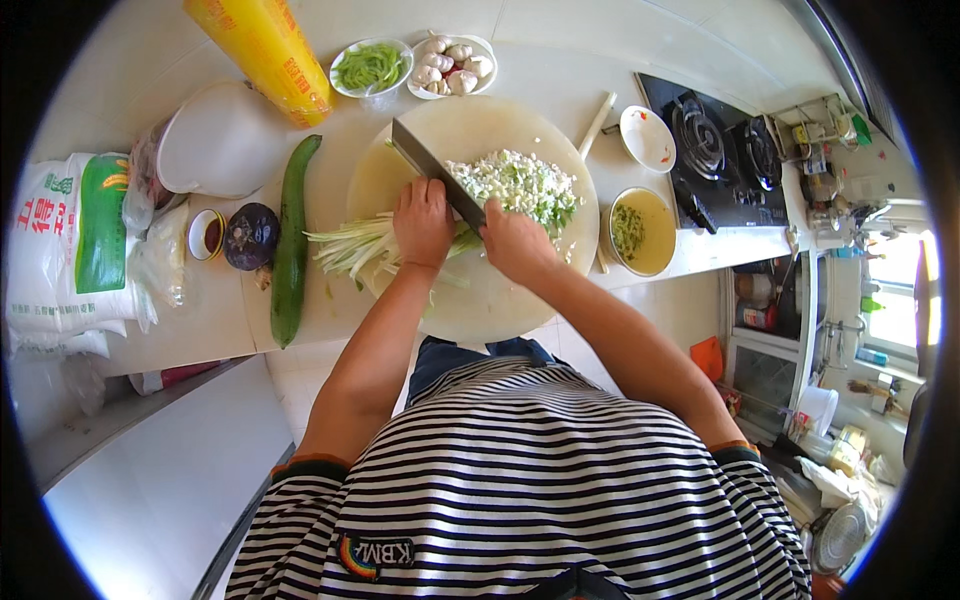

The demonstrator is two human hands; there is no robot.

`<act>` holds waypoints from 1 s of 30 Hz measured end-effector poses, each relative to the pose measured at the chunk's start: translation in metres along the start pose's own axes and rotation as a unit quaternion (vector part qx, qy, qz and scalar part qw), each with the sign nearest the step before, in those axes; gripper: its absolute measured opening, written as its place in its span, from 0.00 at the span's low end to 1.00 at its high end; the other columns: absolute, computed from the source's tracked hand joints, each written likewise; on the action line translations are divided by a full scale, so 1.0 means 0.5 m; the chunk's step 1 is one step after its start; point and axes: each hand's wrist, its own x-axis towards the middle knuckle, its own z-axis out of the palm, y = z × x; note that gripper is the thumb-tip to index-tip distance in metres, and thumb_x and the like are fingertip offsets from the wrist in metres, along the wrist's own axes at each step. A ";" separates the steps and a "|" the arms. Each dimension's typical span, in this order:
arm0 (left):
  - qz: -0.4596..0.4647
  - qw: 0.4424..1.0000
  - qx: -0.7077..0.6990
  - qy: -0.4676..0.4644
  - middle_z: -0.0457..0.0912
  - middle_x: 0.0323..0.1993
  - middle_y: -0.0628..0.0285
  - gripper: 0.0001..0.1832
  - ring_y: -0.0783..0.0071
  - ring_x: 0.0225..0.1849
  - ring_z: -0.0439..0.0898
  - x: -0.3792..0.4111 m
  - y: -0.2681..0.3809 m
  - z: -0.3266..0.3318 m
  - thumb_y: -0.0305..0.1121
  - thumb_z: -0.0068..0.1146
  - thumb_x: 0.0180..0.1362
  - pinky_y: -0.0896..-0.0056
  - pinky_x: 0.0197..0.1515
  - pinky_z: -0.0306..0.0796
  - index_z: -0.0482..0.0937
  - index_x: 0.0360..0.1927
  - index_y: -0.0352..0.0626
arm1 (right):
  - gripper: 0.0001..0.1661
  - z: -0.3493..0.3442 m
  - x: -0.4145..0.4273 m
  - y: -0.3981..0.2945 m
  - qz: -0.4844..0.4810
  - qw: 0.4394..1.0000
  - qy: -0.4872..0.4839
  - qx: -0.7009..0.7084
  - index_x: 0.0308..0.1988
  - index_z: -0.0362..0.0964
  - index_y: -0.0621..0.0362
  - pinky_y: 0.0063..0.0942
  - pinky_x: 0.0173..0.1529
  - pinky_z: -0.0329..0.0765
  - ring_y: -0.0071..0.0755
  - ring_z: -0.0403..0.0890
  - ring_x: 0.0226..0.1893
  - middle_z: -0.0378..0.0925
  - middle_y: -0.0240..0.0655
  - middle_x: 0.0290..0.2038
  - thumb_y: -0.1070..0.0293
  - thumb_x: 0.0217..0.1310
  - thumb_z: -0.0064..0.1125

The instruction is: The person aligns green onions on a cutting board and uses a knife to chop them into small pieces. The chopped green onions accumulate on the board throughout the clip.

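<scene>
A cleaver (437, 173) slants across a round cutting board (487, 307), its handle in the grip of my right hand (519, 244). Left of the blade, my left hand (424, 225) presses a bundle of pale green stalks (364, 244) onto the board, fingertips close to the steel. The stalks' far ends stick out past the board's left edge. On the other side of the blade lies a heap of chopped white and green pieces (517, 184). A few loose bits are scattered around the heap. The blade's lower edge is hidden from me.
A long green cucumber-like vegetable (292, 240) and a dark purple vegetable (252, 236) lie left. Behind the board stand a bowl of garlic (457, 66) and a dish of green strips (370, 67). Right are a bowl with chopped greens (660, 229), a white bowl (646, 135) and a gas hob (720, 195).
</scene>
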 end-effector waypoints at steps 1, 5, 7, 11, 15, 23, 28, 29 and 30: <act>-0.005 1.000 -0.001 0.003 0.73 0.37 0.55 0.10 0.50 0.42 0.75 -0.002 -0.003 0.003 0.22 0.57 0.48 0.51 0.44 0.72 0.71 0.34 0.41 | 0.12 -0.003 0.005 -0.001 -0.011 1.000 0.005 0.004 0.46 0.63 0.65 0.58 0.41 0.79 0.66 0.84 0.34 0.82 0.57 0.30 0.69 0.67 0.49; -0.036 0.999 -0.011 0.003 0.73 0.37 0.55 0.09 0.50 0.41 0.74 0.001 0.003 -0.010 0.20 0.56 0.49 0.52 0.42 0.72 0.71 0.34 0.41 | 0.15 -0.070 -0.051 -0.016 0.006 1.000 -0.016 0.011 0.46 0.62 0.64 0.60 0.40 0.75 0.68 0.81 0.34 0.80 0.57 0.29 0.66 0.68 0.55; -0.034 0.999 -0.012 0.016 0.73 0.37 0.54 0.09 0.50 0.41 0.74 -0.001 -0.002 -0.011 0.20 0.55 0.49 0.52 0.41 0.71 0.71 0.34 0.41 | 0.15 -0.102 -0.093 -0.023 -0.006 0.999 -0.038 -0.002 0.46 0.62 0.65 0.60 0.40 0.75 0.68 0.81 0.34 0.80 0.56 0.29 0.67 0.68 0.54; -0.025 1.000 -0.007 0.008 0.73 0.37 0.53 0.08 0.50 0.41 0.74 0.002 0.003 -0.005 0.20 0.55 0.50 0.51 0.41 0.72 0.70 0.33 0.40 | 0.11 -0.042 -0.078 -0.014 0.039 0.996 -0.072 -0.025 0.45 0.63 0.65 0.56 0.41 0.79 0.66 0.84 0.35 0.82 0.58 0.32 0.70 0.66 0.49; -0.007 1.000 -0.011 0.022 0.73 0.36 0.53 0.08 0.49 0.41 0.74 0.007 0.001 -0.002 0.20 0.55 0.51 0.51 0.41 0.71 0.69 0.33 0.39 | 0.11 0.023 -0.016 -0.001 -0.002 1.000 0.006 0.001 0.45 0.63 0.65 0.56 0.40 0.80 0.65 0.84 0.33 0.82 0.57 0.30 0.70 0.66 0.49; -0.046 0.998 -0.020 0.033 0.72 0.35 0.52 0.07 0.48 0.40 0.74 -0.001 -0.005 -0.007 0.19 0.54 0.52 0.51 0.40 0.71 0.69 0.33 0.39 | 0.15 -0.102 -0.086 -0.030 0.008 0.998 -0.064 -0.017 0.48 0.63 0.64 0.56 0.43 0.78 0.66 0.83 0.36 0.81 0.58 0.32 0.68 0.67 0.51; -0.039 0.998 -0.044 0.031 0.72 0.35 0.51 0.07 0.46 0.41 0.74 0.001 0.012 -0.013 0.19 0.52 0.52 0.49 0.42 0.70 0.69 0.33 0.39 | 0.13 0.007 -0.064 -0.026 0.031 0.998 -0.042 -0.033 0.46 0.64 0.66 0.54 0.40 0.82 0.62 0.86 0.34 0.82 0.57 0.30 0.74 0.61 0.49; -0.037 0.997 -0.050 0.037 0.72 0.35 0.51 0.07 0.46 0.41 0.73 0.009 0.015 -0.015 0.18 0.52 0.52 0.48 0.42 0.70 0.70 0.34 0.38 | 0.13 0.025 -0.054 -0.021 0.025 0.999 -0.020 -0.033 0.46 0.64 0.66 0.53 0.39 0.82 0.62 0.86 0.34 0.82 0.57 0.30 0.74 0.61 0.49; -0.038 0.998 -0.034 0.041 0.73 0.35 0.51 0.08 0.46 0.42 0.73 0.008 0.013 -0.008 0.19 0.52 0.51 0.49 0.43 0.70 0.71 0.36 0.38 | 0.13 0.037 -0.041 -0.017 0.016 0.999 0.003 -0.033 0.46 0.64 0.66 0.53 0.38 0.82 0.62 0.86 0.33 0.82 0.57 0.29 0.74 0.61 0.49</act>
